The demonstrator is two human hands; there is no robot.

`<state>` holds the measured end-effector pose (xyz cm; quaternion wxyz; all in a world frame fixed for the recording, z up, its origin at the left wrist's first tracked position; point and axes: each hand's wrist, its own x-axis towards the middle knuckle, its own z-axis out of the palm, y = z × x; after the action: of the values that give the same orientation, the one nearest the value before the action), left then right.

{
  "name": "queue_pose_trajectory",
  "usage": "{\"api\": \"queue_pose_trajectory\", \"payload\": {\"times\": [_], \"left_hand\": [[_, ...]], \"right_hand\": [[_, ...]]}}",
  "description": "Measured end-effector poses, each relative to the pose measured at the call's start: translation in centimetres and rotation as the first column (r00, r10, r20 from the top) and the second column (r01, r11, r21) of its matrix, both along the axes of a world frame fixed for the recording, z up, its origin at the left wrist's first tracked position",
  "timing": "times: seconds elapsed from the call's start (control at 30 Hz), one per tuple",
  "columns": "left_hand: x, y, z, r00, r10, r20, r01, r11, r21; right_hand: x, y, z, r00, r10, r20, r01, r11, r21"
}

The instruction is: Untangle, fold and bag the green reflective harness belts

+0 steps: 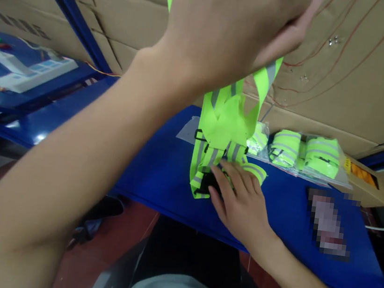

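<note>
My left hand (235, 31) is raised close to the camera, its fingers closed on the upper straps of a reflective vest. Neon yellow-green with grey stripes, the vest (228, 120) hangs below it, its upper part partly hidden by my hand and forearm. The lower end, with black buckles and folded straps, meets the blue table (160, 168). There my right hand (243, 198) grips the bunched straps beside a black piece (210, 184), fingers curled over them and thumb below.
Several rolled reflective vests in clear bags (285, 149) line the table's back, beside an open cardboard box (366, 181). A blurred-out flat object (330, 223) lies at right. Cardboard (342, 102) with red wires stands behind. A white power strip (38, 74) is at left.
</note>
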<state>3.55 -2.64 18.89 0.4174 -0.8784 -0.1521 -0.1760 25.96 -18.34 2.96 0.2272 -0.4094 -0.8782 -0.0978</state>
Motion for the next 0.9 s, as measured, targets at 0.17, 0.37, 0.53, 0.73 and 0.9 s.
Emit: {"api": "queue_pose_trajectory", "payload": {"times": [0.17,0.37,0.53,0.73,0.9], "left_hand": [[1.2,-1.2,0.8,0.992,-0.04,0.12,0.044,0.999,-0.03],[4.0,-1.5,1.8,0.714,0.613,0.338,-0.468,0.777,-0.422],[2.3,1.9,-4.3,0.457,0.858,0.236,-0.491,0.465,-0.737],[-4.8,3.7,-9.6,0.382,0.903,0.195,-0.422,0.358,-0.833],[-8.7,3.9,-10.1,0.287,0.939,0.188,-0.433,0.302,-0.849]], "right_hand": [[0.1,-1.1,-2.3,0.945,-0.179,0.273,0.219,0.967,-0.126],[2.2,-2.9,-1.5,0.965,0.075,0.252,-0.011,0.969,-0.246],[2.8,-0.1,-0.3,0.955,0.243,0.168,-0.138,0.87,-0.474],[3.1,2.4,0.4,0.928,0.276,0.25,-0.129,0.868,-0.479],[5.1,1.1,-0.4,0.947,0.177,0.27,-0.199,0.978,0.057]]}}
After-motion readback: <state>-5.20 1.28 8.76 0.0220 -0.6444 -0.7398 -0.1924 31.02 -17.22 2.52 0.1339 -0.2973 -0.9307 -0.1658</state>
